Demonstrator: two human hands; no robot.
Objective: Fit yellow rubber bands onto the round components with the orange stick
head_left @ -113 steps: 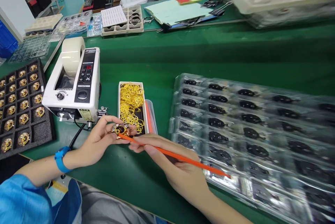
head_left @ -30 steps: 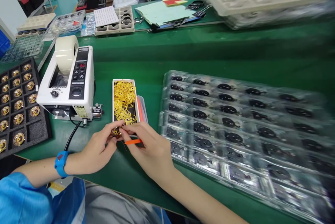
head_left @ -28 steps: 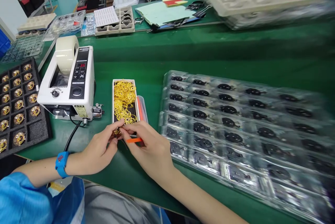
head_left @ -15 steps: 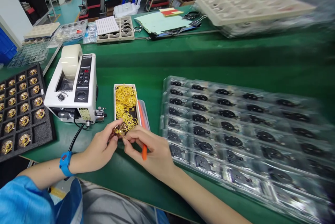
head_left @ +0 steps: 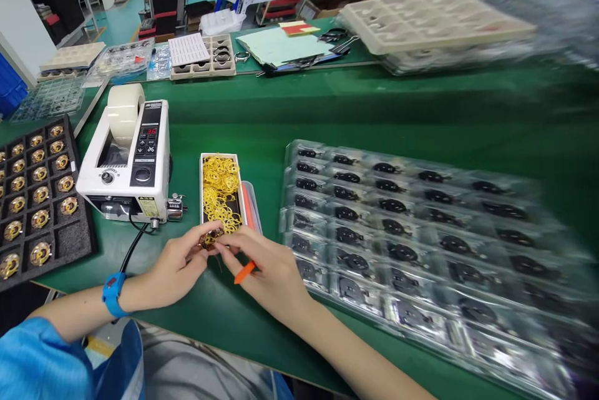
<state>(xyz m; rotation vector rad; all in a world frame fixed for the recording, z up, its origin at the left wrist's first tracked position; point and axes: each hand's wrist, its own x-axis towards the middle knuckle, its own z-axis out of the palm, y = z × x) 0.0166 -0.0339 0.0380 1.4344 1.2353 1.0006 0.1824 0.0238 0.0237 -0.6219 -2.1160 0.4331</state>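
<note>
Round gold part (head_left: 208,239) over bench (head_left: 259,122), by near end of box (head_left: 201,191). Left hand (head_left: 180,266) closed round its rim; right hand (head_left: 269,266) pinched at right edge, orange stick (head_left: 244,272) tucked inside. Slackened grip could drop part; stray stick end might scratch it.

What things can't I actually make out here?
In the head view:
Small part: mostly covered by fingers of the left hand and right hand.
Orange stick: all but one end hidden by the right hand.
Dark tray: cut off by the left edge.
Clear tray: right end blurred.
</note>
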